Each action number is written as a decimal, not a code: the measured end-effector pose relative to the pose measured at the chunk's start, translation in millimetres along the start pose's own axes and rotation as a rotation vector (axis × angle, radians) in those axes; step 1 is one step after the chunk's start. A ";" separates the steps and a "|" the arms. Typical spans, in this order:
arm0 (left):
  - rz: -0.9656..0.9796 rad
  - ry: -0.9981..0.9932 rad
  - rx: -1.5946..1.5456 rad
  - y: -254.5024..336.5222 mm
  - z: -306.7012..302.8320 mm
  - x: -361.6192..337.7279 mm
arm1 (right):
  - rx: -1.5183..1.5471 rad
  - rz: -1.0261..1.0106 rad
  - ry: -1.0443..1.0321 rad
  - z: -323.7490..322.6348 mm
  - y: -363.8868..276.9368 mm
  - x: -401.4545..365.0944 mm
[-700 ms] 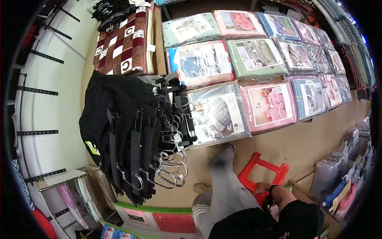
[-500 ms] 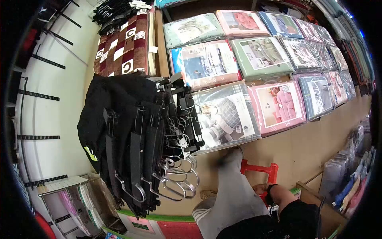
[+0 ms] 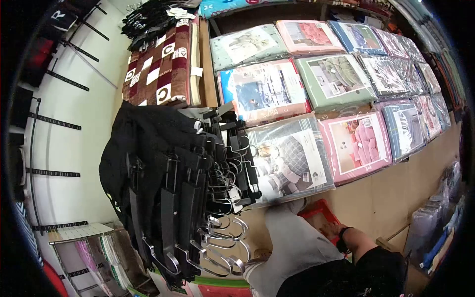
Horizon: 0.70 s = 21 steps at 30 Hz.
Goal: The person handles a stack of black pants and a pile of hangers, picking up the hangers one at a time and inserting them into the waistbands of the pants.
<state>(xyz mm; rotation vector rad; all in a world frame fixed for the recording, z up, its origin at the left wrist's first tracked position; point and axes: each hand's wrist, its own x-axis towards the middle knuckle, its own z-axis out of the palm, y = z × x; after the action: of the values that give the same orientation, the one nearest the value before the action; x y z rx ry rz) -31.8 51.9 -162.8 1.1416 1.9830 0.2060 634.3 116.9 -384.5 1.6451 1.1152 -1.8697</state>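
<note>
The red stool (image 3: 319,208) is at the person's right hand (image 3: 332,230), low beside the grey-trousered leg (image 3: 292,242). The hand touches the stool's near side; its fingers are partly lost against the red frame, so whether they are clenched on it cannot be told. A black wristband (image 3: 341,236) circles the wrist. The left hand is out of view, and its state cannot be told.

Just left of the right hand is the leg, and farther left a thick bunch of black clothes (image 3: 148,133) on clip hangers, their metal hooks (image 3: 231,267) turned toward the hand's side. Beyond the hand lie rows of bedding packs in clear wrap, the pink pack (image 3: 341,171) and the grey checked pack (image 3: 321,173) nearest. Beyond the clothes, far left of the hand, lies a brown-and-white blanket (image 3: 163,67). To the hand's right, more wrapped goods (image 3: 424,222) stand low down.
</note>
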 end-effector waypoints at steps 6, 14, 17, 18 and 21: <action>-0.234 0.103 -0.535 77.3 33.2 36.0 | -0.053 -0.040 0.208 -63.3 52.0 9.5; -0.074 0.226 -0.817 139.8 64.6 70.0 | 0.151 0.036 0.321 -96.0 18.3 -18.6; 0.084 0.376 -0.967 183.4 46.4 69.0 | 0.051 -0.187 0.428 -128.5 0.2 -23.9; 0.116 0.386 -1.017 198.6 33.4 66.3 | 0.056 -0.235 0.481 -135.5 -3.6 -27.4; 0.318 0.450 -0.864 252.3 -8.7 60.0 | 0.033 -0.330 0.595 -164.0 -34.3 -58.1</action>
<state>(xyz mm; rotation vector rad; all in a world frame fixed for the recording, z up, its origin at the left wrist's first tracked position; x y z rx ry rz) 109.9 246.1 -65.2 0.8445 1.7296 1.4332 724.3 253.6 -316.2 2.2281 1.6828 -1.6123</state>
